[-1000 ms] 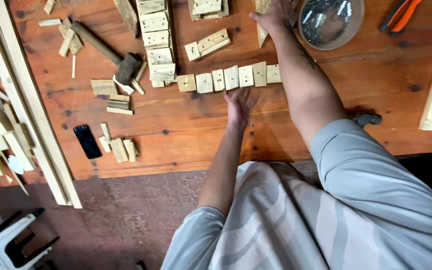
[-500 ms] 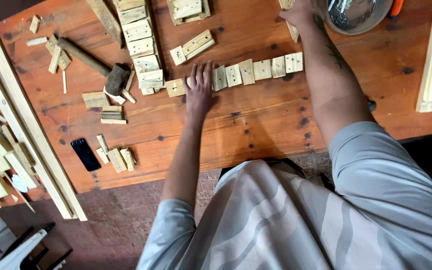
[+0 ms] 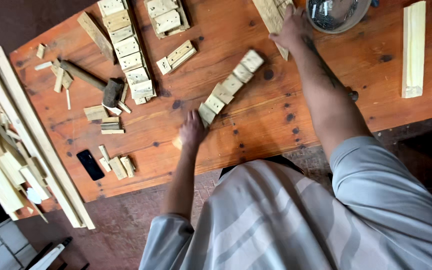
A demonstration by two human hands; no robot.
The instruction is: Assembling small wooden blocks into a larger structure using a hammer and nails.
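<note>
Row of five wood blocks [image 3: 229, 88] now slanted | left hand [image 3: 192, 131] grip released beside it | right hand [image 3: 290, 27] grasping plank [image 3: 270, 14]

Left hand [image 3: 192, 131] at slanted row of wooden blocks [image 3: 231, 86].

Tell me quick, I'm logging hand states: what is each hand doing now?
Left hand: lies on the near end of the row of small wood blocks; holding cannot be told.
Right hand: on a wood strip; grip cannot be told.

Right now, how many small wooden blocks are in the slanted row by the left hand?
5 blocks, running up-right from the left hand toward the right hand; another may hide under the left hand.
</note>
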